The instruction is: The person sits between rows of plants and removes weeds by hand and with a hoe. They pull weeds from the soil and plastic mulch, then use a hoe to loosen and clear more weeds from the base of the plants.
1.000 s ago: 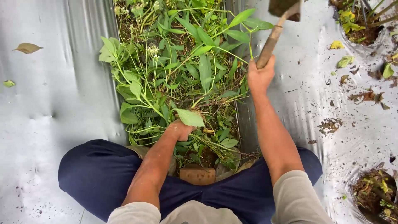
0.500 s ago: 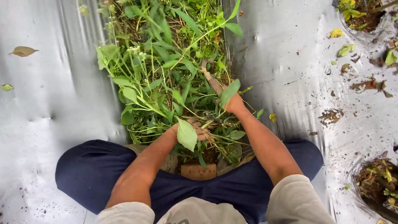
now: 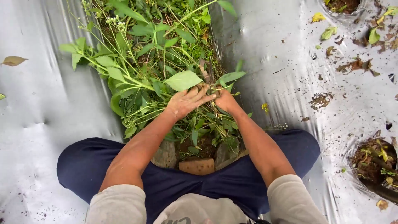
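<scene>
Far left: silver plastic mulch sheet (image 3: 45, 108) with a dry brown leaf (image 3: 12, 61) lying on it. Centre strip: tangle of green leafy weeds with thin stems (image 3: 141, 62) growing in the gap between sheets. Left hand (image 3: 186, 101) lies palm down on the weeds, fingers (image 3: 203, 94) extended and slightly spread, pressing stems just below a broad pale-green leaf (image 3: 183, 80). Right hand (image 3: 226, 101) just beside it, touching; its fingers curl into the foliage, closed around stems, though leaves hide the grip. A dark worn wooden tool handle (image 3: 204, 69) pokes up above both hands. Right: soil-filled planting hole (image 3: 375, 164) in the sheet.
</scene>
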